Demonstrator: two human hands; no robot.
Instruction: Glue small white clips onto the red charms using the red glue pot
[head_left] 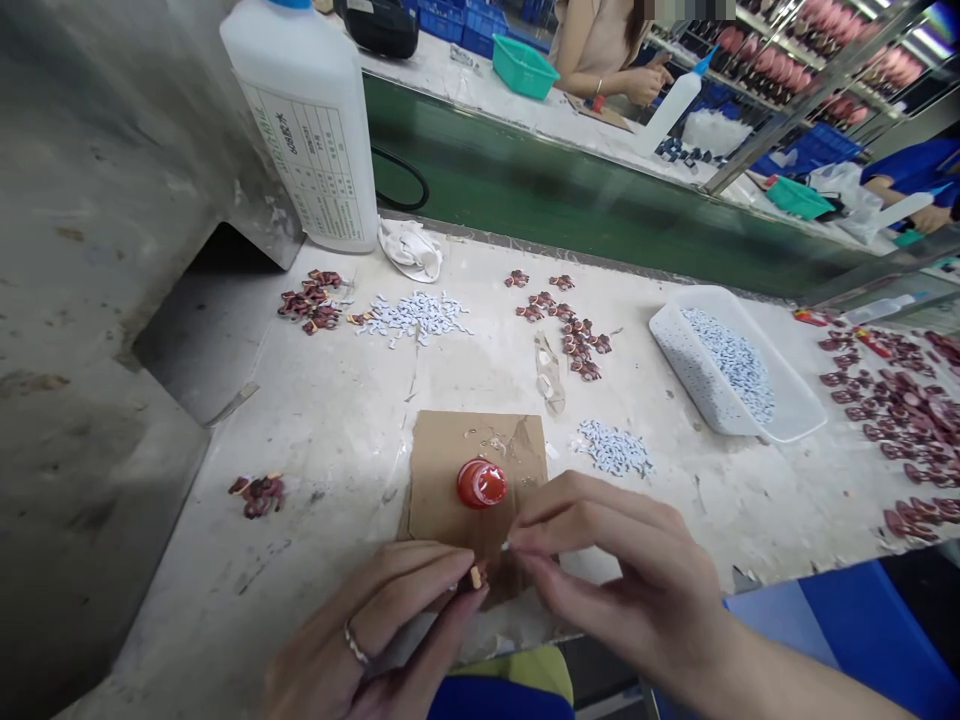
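Between the thumb and fingers of my left hand (382, 625) is a small brown figurine part (478, 577) with a tan face; most of it is covered by the fingers. My right hand (622, 560) pinches a tiny pale piece (506, 545) at its fingertips, a short way to the right of the figurine part. Just beyond both hands, a red cap of glossy liquid (482, 484) rests on a square of brown cardboard (435, 450). A heap of small pale-blue pieces (616, 448) lies past my right hand.
A white plastic basket (675, 360) holds many pale-blue pieces. Another pale-blue heap (420, 317) and clusters of brown parts (581, 345) lie farther back. A large white bottle (315, 130) stands at the back left, by a metal housing (150, 330). Co-workers sit across a green divider (480, 160).
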